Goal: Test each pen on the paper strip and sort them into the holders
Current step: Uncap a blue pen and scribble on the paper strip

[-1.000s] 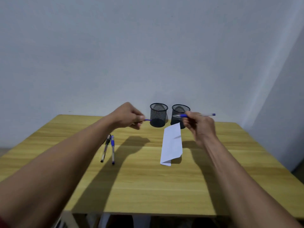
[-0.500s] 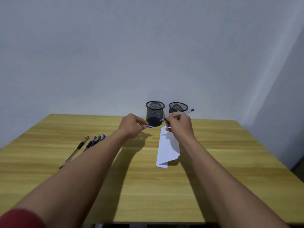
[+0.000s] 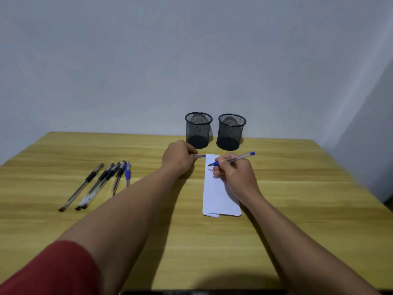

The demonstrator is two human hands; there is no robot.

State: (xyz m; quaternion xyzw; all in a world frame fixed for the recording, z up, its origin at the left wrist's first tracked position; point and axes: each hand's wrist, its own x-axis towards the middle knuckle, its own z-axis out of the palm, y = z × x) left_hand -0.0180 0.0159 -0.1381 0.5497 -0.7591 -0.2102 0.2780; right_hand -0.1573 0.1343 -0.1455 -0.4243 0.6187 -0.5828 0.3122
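A blue pen [image 3: 232, 159] was gripped in the closed right hand [image 3: 235, 174], tip over the paper strip [image 3: 219, 201] at 12 o'clock; its cap [image 3: 201, 156] was pinched in the left hand [image 3: 178, 159]. Unpinned, the strip could be dragged. Both holders [image 3: 198, 130] appeared empty.

You had two bare forearms in view, and both of them reached forward from the bottom edge. Your left hand [image 3: 179, 159] and your right hand [image 3: 235, 174] had no gloves, no rings and no watch. On your left upper arm there was a dark red sleeve [image 3: 49, 271], plain, without any print.
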